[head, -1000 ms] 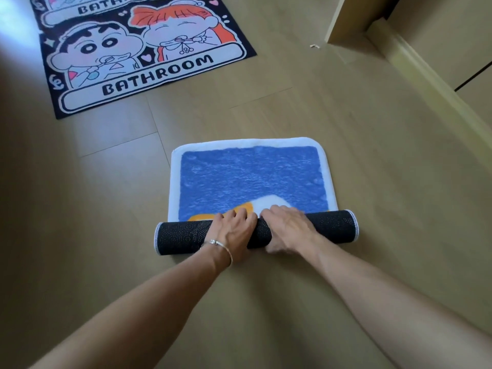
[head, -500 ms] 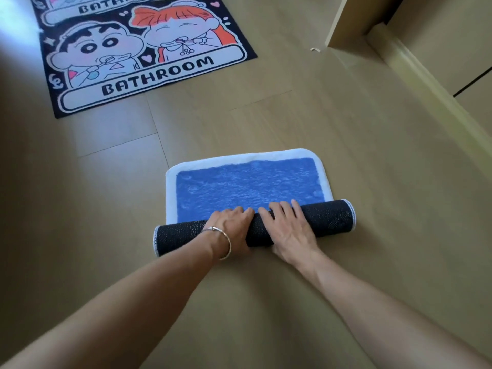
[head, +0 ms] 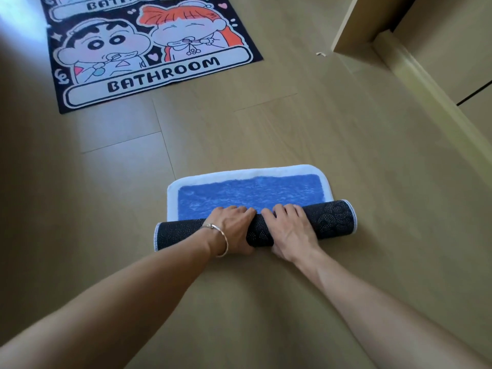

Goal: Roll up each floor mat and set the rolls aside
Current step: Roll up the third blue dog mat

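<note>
A small blue mat with a white border (head: 250, 191) lies on the wooden floor, its near part wound into a roll with dark dotted backing (head: 332, 219). Only a short blue strip lies flat beyond the roll. My left hand (head: 231, 227), a bangle on its wrist, and my right hand (head: 290, 227) sit side by side on the roll's middle. Their fingers curl over its top and the thumbs lie on the near side. A black cartoon mat reading BATHROOM (head: 149, 54) lies flat at the far left.
Another mat of the same print (head: 106, 4) shows at the top edge. A wooden corner post (head: 354, 22) and a raised sill (head: 426, 89) run along the right. A small white scrap (head: 320, 54) lies near the post.
Both hands have rolled the blue mat away from me. The roll is thicker, the orange and white print is now hidden inside it, and the flat blue strip is shorter.
</note>
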Motion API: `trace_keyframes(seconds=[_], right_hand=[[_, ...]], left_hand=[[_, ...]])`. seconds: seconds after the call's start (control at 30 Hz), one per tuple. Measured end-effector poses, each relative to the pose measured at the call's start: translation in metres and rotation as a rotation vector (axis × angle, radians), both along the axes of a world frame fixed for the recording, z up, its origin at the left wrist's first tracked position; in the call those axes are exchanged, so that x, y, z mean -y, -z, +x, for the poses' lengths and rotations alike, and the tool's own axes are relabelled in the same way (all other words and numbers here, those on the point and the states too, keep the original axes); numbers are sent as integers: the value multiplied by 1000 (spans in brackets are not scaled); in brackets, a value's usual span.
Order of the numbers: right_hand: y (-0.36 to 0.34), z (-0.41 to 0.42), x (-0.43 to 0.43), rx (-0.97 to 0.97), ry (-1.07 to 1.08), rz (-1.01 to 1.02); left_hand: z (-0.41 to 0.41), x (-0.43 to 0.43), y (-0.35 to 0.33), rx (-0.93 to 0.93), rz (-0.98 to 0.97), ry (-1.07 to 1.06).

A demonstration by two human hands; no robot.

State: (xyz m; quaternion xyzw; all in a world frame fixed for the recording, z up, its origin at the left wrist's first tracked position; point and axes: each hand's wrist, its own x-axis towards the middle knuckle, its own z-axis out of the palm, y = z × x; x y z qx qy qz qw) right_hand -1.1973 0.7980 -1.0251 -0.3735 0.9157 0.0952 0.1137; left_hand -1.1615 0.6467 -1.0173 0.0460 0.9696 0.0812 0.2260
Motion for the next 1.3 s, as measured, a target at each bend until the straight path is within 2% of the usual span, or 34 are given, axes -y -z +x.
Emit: trace_keyframes(seconds=[0.13, 0.17, 0.33, 0.37, 0.43, 0.53, 0.63, 0.77, 0.87, 0.97, 1.13, 1.3], right_hand=[[-21, -27, 13, 318, 71, 71], [-22, -29, 14, 327, 53, 69], [-10, -5, 4, 58, -81, 28], [-12, -4, 4, 56, -75, 38], [-19, -12, 9, 161, -24, 49], [-29, -27, 13, 440, 69, 73], [-22, -18, 5, 341, -16, 13], [-16, -4, -1, 234, -34, 38], [-24, -14, 3, 360, 32, 62], [-34, -25, 5, 506, 76, 94], [-32, -26, 6, 580, 105, 107], [-32, -26, 9, 609, 142, 158]], left_hand=[[15, -7, 2, -130, -110, 18], [15, -7, 3, -124, -112, 0], [-4, 4, -2, 28, 29, -37], [-4, 5, -3, 29, 26, -20], [1, 4, -4, -19, -26, 15], [12, -7, -2, -54, -113, 41], [8, -9, -2, -7, -80, -11], [-1, -3, -5, 79, 10, -9], [0, 1, -5, 107, 20, 27], [-1, 7, -7, 137, 47, -24], [-4, 6, -9, 270, 46, -39], [-2, 4, -8, 206, -18, -3]])
